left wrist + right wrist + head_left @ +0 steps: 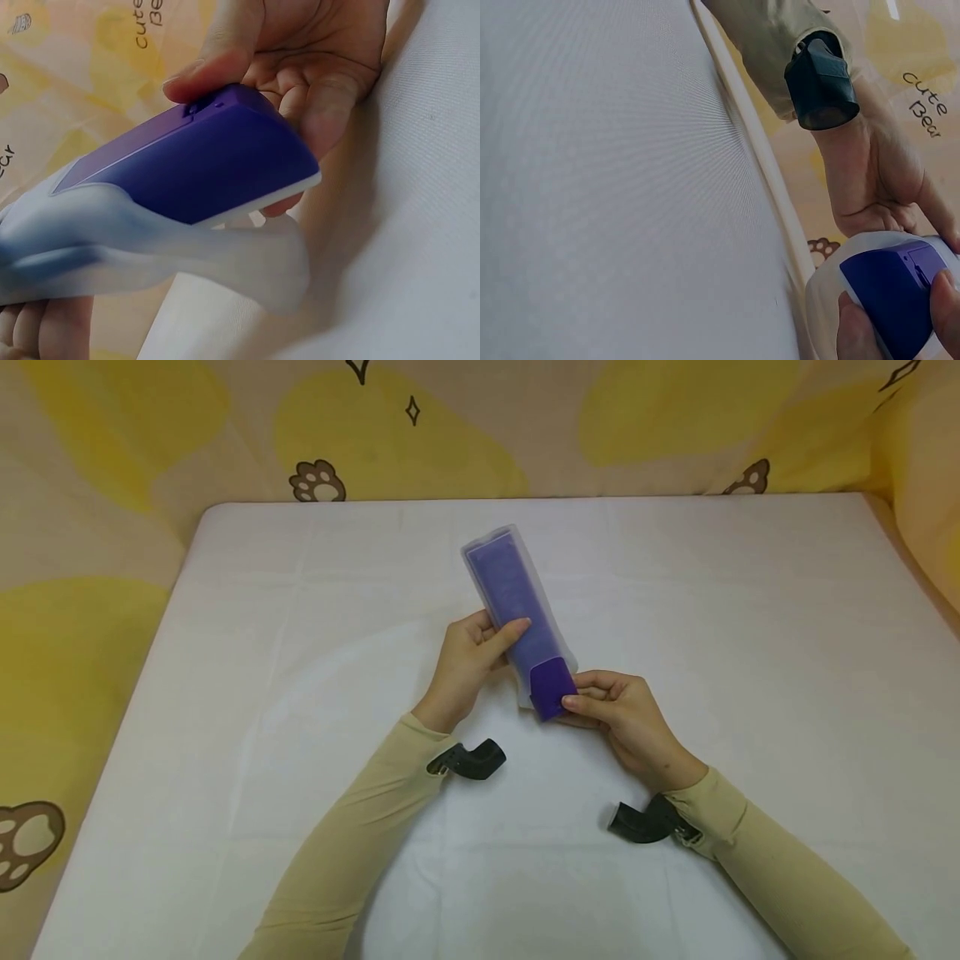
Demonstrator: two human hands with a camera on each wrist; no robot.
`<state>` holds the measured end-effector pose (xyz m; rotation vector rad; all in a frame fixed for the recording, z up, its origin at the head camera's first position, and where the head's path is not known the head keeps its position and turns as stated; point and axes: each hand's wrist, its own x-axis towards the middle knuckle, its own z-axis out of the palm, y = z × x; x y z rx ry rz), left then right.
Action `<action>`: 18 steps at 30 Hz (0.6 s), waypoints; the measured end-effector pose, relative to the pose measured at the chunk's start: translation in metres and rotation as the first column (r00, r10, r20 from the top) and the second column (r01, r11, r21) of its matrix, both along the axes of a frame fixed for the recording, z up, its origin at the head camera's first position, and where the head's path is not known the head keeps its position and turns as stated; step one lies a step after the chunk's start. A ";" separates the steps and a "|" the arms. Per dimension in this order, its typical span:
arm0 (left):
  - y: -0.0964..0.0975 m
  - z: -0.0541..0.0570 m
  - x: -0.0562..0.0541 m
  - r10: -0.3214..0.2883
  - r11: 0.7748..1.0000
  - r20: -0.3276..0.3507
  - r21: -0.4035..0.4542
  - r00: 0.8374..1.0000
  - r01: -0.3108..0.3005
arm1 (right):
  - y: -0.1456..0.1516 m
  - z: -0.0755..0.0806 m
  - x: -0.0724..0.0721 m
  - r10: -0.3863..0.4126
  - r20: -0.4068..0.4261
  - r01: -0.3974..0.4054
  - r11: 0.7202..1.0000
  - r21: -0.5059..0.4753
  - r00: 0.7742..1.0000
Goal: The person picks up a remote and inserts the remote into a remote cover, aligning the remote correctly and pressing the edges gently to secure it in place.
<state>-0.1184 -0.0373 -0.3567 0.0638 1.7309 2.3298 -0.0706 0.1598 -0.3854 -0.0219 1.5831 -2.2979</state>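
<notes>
A long, flat purple case (551,689) sits partly inside a translucent, frosted sleeve (542,602), tilted above the table. My left hand (467,660) grips the sleeved part around its middle, thumb across the front. At the lower end, my right hand (626,714) pinches the bare purple end between thumb and fingers. In the left wrist view, the purple case (225,154) has a pale lower edge, and the soft sleeve mouth (277,262) hangs loose beneath it. The right wrist view shows the purple end (892,296) in front of the sleeve. What the case contains is hidden.
Both hands are above a white-covered table (300,635). A yellow patterned cloth (480,435) hangs behind it and along the left side. Black wrist cameras stick out from the left sleeve (375,810) and the right sleeve (795,877).
</notes>
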 end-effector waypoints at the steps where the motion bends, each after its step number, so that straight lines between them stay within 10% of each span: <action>1: 0.000 0.000 0.000 -0.002 1.000 0.002 0.000 1.000 0.002 | 0.000 0.000 0.000 0.002 0.001 -0.002 1.000 -0.004 1.000; 18: -0.005 -0.001 -0.002 -0.078 0.996 0.021 0.054 0.997 0.076 | 0.000 0.000 0.000 0.035 -0.022 -0.036 0.999 -0.021 0.999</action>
